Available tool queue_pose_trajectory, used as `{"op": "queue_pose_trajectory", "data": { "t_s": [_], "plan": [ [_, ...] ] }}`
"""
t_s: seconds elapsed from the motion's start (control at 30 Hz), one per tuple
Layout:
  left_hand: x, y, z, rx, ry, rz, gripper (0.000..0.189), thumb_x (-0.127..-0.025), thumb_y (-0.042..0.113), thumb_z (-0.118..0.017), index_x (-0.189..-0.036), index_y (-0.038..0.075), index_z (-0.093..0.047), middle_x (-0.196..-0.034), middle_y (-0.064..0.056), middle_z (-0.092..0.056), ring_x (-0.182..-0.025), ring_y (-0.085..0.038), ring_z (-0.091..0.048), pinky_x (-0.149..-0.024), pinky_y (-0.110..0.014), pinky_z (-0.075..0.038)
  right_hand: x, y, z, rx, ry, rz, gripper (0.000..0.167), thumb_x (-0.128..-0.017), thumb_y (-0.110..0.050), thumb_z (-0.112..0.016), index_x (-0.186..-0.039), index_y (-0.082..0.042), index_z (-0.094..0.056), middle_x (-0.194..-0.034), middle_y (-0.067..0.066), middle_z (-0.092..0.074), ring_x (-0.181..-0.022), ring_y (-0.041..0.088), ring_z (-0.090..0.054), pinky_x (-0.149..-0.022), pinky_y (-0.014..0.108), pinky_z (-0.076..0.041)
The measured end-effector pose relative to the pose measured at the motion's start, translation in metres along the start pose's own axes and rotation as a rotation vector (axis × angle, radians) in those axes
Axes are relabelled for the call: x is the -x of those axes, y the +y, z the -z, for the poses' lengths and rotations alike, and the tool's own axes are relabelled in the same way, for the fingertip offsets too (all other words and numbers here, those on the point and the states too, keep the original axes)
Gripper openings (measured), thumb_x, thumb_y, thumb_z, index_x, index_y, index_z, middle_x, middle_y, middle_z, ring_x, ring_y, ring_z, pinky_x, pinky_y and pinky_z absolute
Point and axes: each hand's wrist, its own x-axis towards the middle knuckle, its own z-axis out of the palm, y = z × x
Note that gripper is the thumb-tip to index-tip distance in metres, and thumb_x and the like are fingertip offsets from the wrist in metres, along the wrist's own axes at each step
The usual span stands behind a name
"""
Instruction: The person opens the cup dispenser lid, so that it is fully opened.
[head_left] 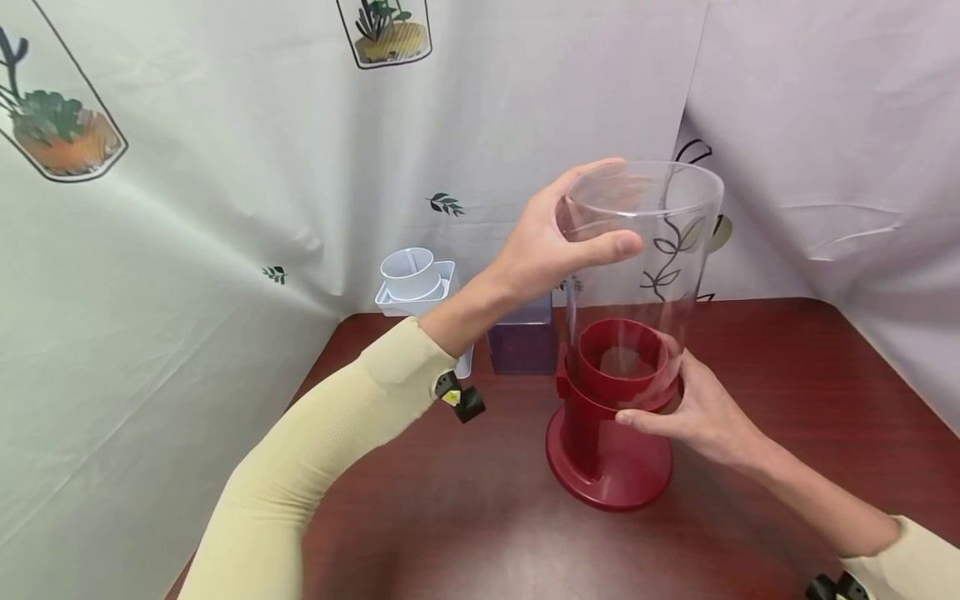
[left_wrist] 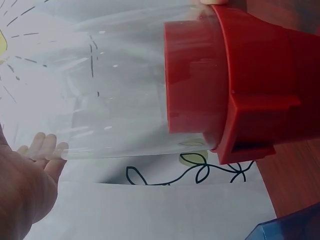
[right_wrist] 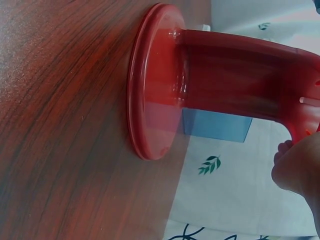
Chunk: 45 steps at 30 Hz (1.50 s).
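Observation:
A tall clear cylinder (head_left: 630, 283) stands upright on a red stand (head_left: 611, 442) with a round foot and a wide collar. In the left wrist view, the cylinder's lower end surrounds the stand's raised inner ring (left_wrist: 192, 77) and meets the collar. My left hand (head_left: 558, 237) grips the cylinder near its upper rim, thumb in front and fingers behind. Lower down, my right hand (head_left: 705, 417) holds the stand's collar from the right, its thumb across the front. The foot rests on the table in the right wrist view, where the right hand (right_wrist: 300, 165) is partly cut off.
Behind the stand, a translucent blue box (head_left: 522, 337) sits on the dark red wooden table (head_left: 465, 492). Left of it is a white piece with a round cup (head_left: 408, 277) above a rectangular tray, partly hidden by my left arm. Printed white cloth (head_left: 525, 100) hangs around the table.

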Motion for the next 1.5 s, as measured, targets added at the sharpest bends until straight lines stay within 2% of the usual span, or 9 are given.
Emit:
{"op": "queue_pose_trajectory", "data": {
  "t_s": [0.07, 0.23, 0.4, 0.53, 0.73, 0.87, 1.1, 1.27, 1.5],
  "plan": [
    [0.002, -0.001, 0.000, 0.003, 0.003, -0.023, 0.072, -0.089, -0.003, -0.077, -0.154, 0.002, -0.046, -0.138, -0.007, -0.066, -0.118, -0.019, -0.069, -0.104, -0.039, -0.056, 0.000, -0.001, -0.001, 0.003, 0.001, -0.009, 0.089, -0.086, -0.017, -0.089, -0.157, -0.016, -0.037, -0.143, 0.008, -0.059, -0.119, 0.023, -0.064, -0.083, 0.033, -0.063],
    [0.006, -0.002, 0.002, 0.011, -0.002, -0.099, 0.074, -0.089, -0.007, -0.075, -0.155, -0.004, -0.043, -0.143, -0.017, -0.063, -0.122, -0.021, -0.068, -0.108, -0.046, -0.053, 0.000, -0.001, -0.002, 0.006, 0.002, 0.002, 0.088, -0.085, -0.017, -0.090, -0.157, -0.017, -0.038, -0.142, 0.006, -0.060, -0.119, 0.023, -0.063, -0.083, 0.034, -0.063],
    [0.009, -0.003, 0.004, 0.039, -0.008, -0.128, 0.075, -0.087, -0.012, -0.072, -0.155, -0.006, -0.042, -0.146, -0.021, -0.060, -0.128, -0.023, -0.064, -0.110, -0.049, -0.051, 0.001, 0.000, -0.002, 0.008, 0.004, -0.004, 0.088, -0.086, -0.017, -0.090, -0.157, -0.018, -0.038, -0.142, 0.006, -0.059, -0.118, 0.019, -0.063, -0.083, 0.034, -0.064],
    [0.009, -0.002, 0.005, 0.022, -0.007, -0.121, 0.074, -0.088, -0.009, -0.072, -0.155, -0.005, -0.042, -0.145, -0.019, -0.062, -0.128, -0.025, -0.065, -0.109, -0.049, -0.052, 0.001, -0.001, -0.002, 0.004, 0.008, -0.004, 0.088, -0.086, -0.017, -0.090, -0.157, -0.018, -0.038, -0.142, 0.007, -0.060, -0.117, 0.019, -0.064, -0.082, 0.034, -0.064],
    [0.006, -0.001, 0.007, -0.016, 0.013, -0.068, 0.070, -0.091, -0.001, -0.074, -0.155, -0.001, -0.045, -0.140, -0.010, -0.067, -0.117, -0.023, -0.071, -0.104, -0.040, -0.056, 0.002, 0.000, -0.002, 0.003, 0.016, -0.001, 0.088, -0.085, -0.017, -0.090, -0.157, -0.018, -0.038, -0.141, 0.007, -0.061, -0.117, 0.019, -0.065, -0.083, 0.034, -0.063],
    [0.007, 0.000, 0.008, -0.026, 0.023, -0.059, 0.070, -0.091, 0.000, -0.074, -0.155, -0.002, -0.046, -0.139, -0.010, -0.067, -0.116, -0.024, -0.072, -0.104, -0.039, -0.056, 0.002, 0.000, -0.003, -0.018, 0.012, 0.003, 0.088, -0.085, -0.016, -0.090, -0.157, -0.018, -0.039, -0.140, 0.007, -0.062, -0.117, 0.019, -0.065, -0.084, 0.034, -0.063],
    [0.009, 0.007, 0.008, 0.019, 0.001, -0.092, 0.073, -0.088, -0.006, -0.073, -0.155, -0.003, -0.044, -0.142, -0.015, -0.064, -0.123, -0.028, -0.067, -0.104, -0.047, -0.056, 0.002, 0.000, -0.005, -0.041, 0.010, 0.006, 0.086, -0.085, -0.014, -0.091, -0.155, -0.017, -0.041, -0.137, 0.006, -0.064, -0.116, 0.021, -0.066, -0.085, 0.034, -0.063],
    [0.003, 0.021, 0.011, 0.028, 0.045, -0.113, 0.071, -0.088, -0.001, -0.069, -0.155, -0.002, -0.046, -0.137, -0.011, -0.066, -0.123, -0.033, -0.066, -0.101, -0.046, -0.057, 0.001, 0.000, -0.002, -0.051, 0.018, 0.030, 0.087, -0.084, -0.010, -0.090, -0.156, -0.013, -0.041, -0.138, 0.012, -0.063, -0.118, 0.026, -0.065, -0.087, 0.030, -0.062],
    [-0.003, 0.030, 0.013, 0.017, 0.056, -0.146, 0.070, -0.090, -0.002, -0.066, -0.155, -0.007, -0.043, -0.139, -0.011, -0.067, -0.121, -0.027, -0.067, -0.103, -0.045, -0.055, 0.001, -0.001, 0.000, -0.023, 0.029, 0.016, 0.091, -0.084, -0.013, -0.091, -0.158, -0.013, -0.039, -0.140, 0.011, -0.061, -0.119, 0.027, -0.063, -0.088, 0.028, -0.061]
  ]
}}
